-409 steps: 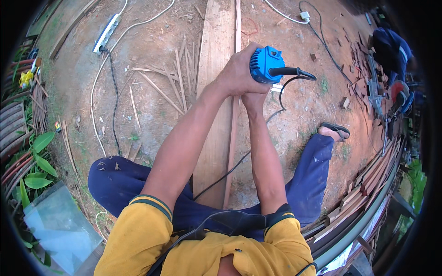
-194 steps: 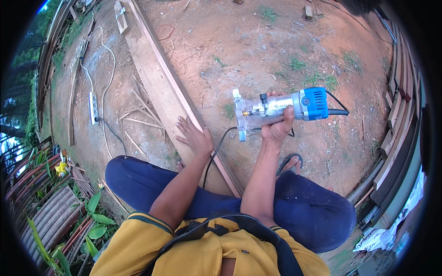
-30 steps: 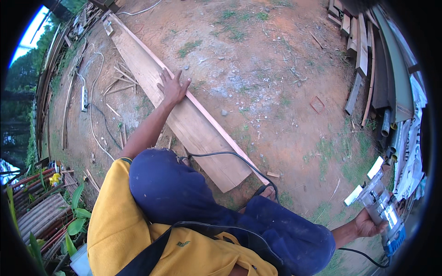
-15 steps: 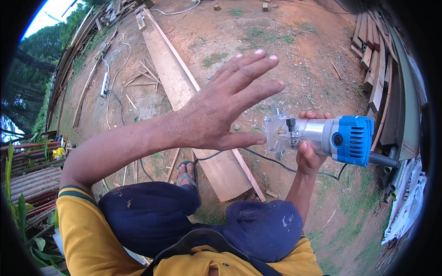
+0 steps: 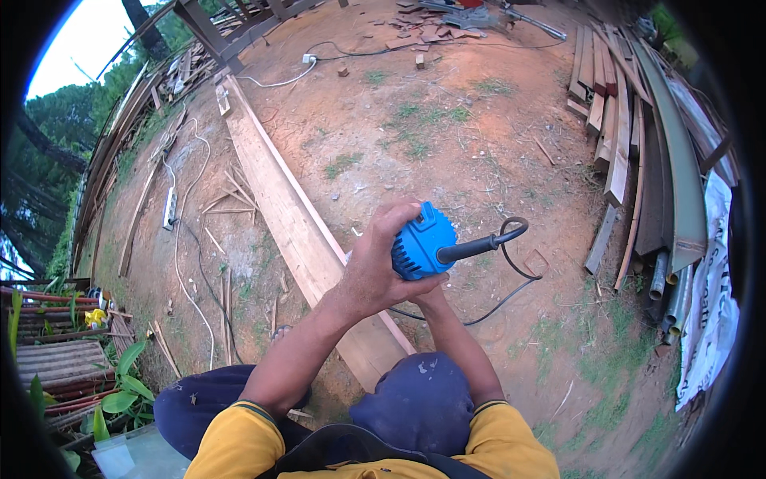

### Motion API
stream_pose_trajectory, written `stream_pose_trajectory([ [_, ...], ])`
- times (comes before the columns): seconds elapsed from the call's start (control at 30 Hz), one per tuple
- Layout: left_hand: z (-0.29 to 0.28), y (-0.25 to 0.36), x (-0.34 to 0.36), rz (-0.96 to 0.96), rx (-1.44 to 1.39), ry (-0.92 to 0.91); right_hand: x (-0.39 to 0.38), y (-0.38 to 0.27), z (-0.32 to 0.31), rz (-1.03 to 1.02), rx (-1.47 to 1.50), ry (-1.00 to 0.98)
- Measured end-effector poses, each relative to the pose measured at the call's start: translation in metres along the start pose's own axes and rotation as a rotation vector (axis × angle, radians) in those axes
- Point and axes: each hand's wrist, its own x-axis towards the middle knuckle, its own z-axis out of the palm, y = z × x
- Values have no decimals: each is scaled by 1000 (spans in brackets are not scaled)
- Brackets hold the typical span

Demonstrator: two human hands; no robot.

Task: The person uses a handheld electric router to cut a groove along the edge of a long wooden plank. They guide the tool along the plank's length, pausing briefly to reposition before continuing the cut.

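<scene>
In the head view, the blue power tool point(image 5: 424, 242) sits at the frame's centre. The left hand point(image 5: 371, 259) wraps its housing; the right hand point(image 5: 432, 297) is mostly hidden beneath, so its grip cannot be told. The tool looks rigid and fairly heavy, best held round the body, off the stiff cord point(image 5: 471, 250). Whether its base touches the long board point(image 5: 291, 223) is hidden. A thin strip point(image 5: 302, 190) lines the board's right edge; beyond, earth ground point(image 5: 479, 144) spreads toward stacked planks point(image 5: 618, 144) at right.

The blue router point(image 5: 425, 242) is held cord-end up near a plank point(image 5: 279, 195).
</scene>
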Motion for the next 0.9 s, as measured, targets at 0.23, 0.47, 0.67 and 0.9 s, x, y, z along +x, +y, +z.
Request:
stream_pose_trajectory([
  [0.23,13,-12,8,50,-91,-34,5,-13,-33,123,-206,92],
  [0.47,-11,-15,64,159,-126,95,60,-34,-46,133,-359,89],
  [0.67,-76,-34,122,38,46,-197,114,-42,-36,107,-457,63],
  [0.9,-151,-92,5,404,157,75,164,-13,-2,220,-402,-80],
])
